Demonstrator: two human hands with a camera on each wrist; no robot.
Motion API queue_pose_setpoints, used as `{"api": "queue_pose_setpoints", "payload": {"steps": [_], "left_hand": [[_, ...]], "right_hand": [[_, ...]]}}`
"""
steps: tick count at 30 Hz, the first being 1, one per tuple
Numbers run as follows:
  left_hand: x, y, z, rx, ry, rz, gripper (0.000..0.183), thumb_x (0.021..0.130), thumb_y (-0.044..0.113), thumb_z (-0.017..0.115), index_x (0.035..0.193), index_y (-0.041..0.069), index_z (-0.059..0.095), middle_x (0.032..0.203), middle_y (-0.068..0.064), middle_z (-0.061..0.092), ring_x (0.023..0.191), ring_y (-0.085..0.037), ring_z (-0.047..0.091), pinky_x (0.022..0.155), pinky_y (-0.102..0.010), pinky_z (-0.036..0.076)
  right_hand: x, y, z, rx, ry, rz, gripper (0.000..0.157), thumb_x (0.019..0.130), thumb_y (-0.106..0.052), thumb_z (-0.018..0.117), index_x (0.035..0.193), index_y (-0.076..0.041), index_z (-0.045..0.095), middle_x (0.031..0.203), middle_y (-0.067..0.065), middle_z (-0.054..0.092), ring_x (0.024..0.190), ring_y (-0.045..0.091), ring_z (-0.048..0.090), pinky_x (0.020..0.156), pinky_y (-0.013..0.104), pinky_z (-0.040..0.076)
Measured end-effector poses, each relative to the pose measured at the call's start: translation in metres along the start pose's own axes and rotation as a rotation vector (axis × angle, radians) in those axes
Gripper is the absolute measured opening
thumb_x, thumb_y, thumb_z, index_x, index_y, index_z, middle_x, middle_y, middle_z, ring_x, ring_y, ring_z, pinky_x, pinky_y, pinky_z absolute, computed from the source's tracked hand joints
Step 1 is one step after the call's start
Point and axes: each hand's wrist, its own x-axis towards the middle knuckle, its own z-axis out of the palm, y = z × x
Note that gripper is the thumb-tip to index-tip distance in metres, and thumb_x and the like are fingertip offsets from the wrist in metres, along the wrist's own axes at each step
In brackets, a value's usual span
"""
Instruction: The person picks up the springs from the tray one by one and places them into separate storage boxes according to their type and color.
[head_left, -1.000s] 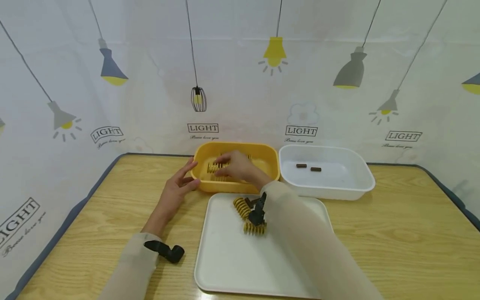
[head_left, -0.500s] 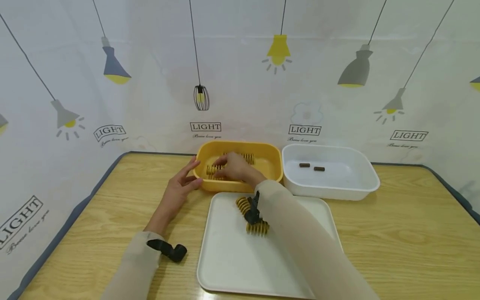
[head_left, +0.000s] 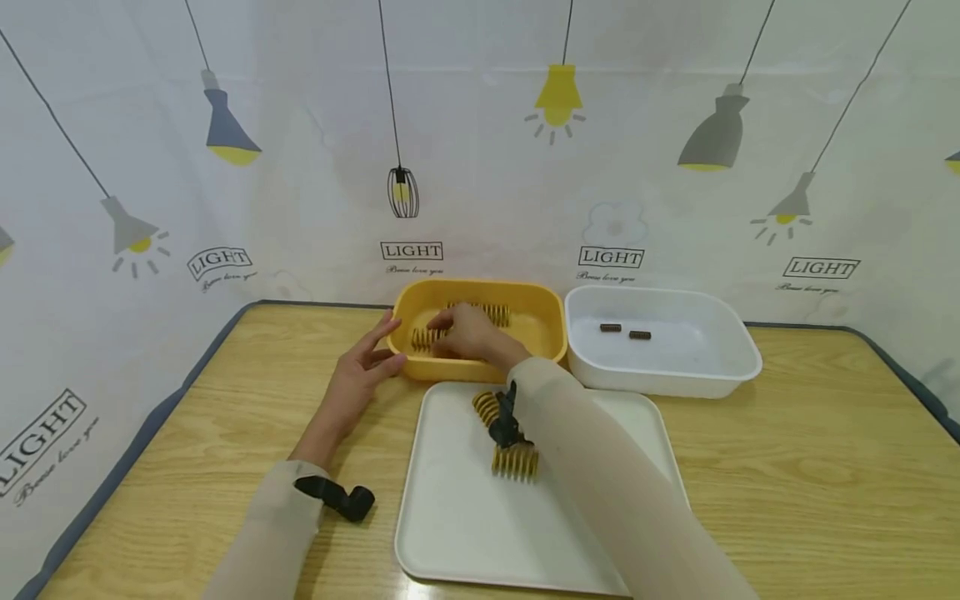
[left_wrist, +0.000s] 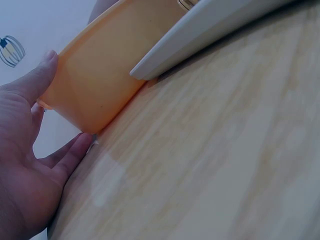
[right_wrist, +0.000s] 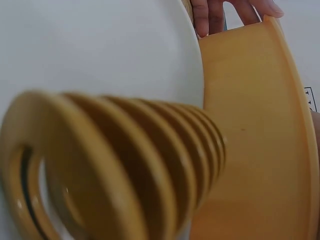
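My right hand (head_left: pixel 476 333) reaches into the yellow bin (head_left: pixel 540 333). Its thumb and fingers pinch the right end of a yellow coil spring (head_left: pixel 423 338), partly hidden by the hand. Another yellow spring (head_left: pixel 496 314) lies along the bin's back wall behind the hand. My left hand (head_left: pixel 362 373) touches the bin's left end with extended fingers and thumb. On the white tray (head_left: pixel 480 533) lie two yellow springs, one slanted (head_left: pixel 486 407) and one nearer (head_left: pixel 515 462). The slanted spring (right_wrist: pixel 150 150) looms large in the right wrist view.
A white bin (head_left: pixel 675 379) stands right of the yellow one, holding two small dark brown springs (head_left: pixel 611 327). Both bins stand at the back of the wooden table (head_left: pixel 810 467), before a printed cloth (head_left: pixel 480 192). The tray sits just in front of the bins.
The right hand has come slightly lower in the yellow bin, keeping to the spring at its left end. The left hand keeps its place on the bin. The head view has shifted slightly.
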Motion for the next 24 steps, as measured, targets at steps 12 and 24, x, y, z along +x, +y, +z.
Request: {"api": "queue_pose_setpoints", "payload": {"steps": [12, 24], "left_hand": [[0.001, -0.001, 0.002, -0.014, 0.009, 0.01, 0.056, 0.094, 0.007, 0.061, 0.146, 0.004, 0.039, 0.158, 0.001, 0.021, 0.112, -0.033, 0.05, 0.087, -0.02, 0.048], [0.0, -0.001, 0.001, -0.008, 0.006, 0.02, 0.056, 0.094, 0.007, 0.061, 0.146, 0.003, 0.038, 0.158, -0.001, 0.02, 0.112, -0.035, 0.05, 0.087, -0.019, 0.048]], "right_hand": [[-0.001, 0.001, -0.004, 0.047, 0.045, -0.003, 0.037, 0.088, -0.008, 0.069, 0.124, -0.007, 0.065, 0.12, 0.008, 0.064, 0.102, 0.016, 0.057, 0.085, 0.026, 0.05], [-0.005, -0.003, -0.018, 0.083, 0.062, -0.042, 0.036, 0.089, -0.006, 0.066, 0.124, -0.008, 0.065, 0.122, 0.008, 0.063, 0.096, 0.019, 0.061, 0.078, 0.029, 0.052]]}}
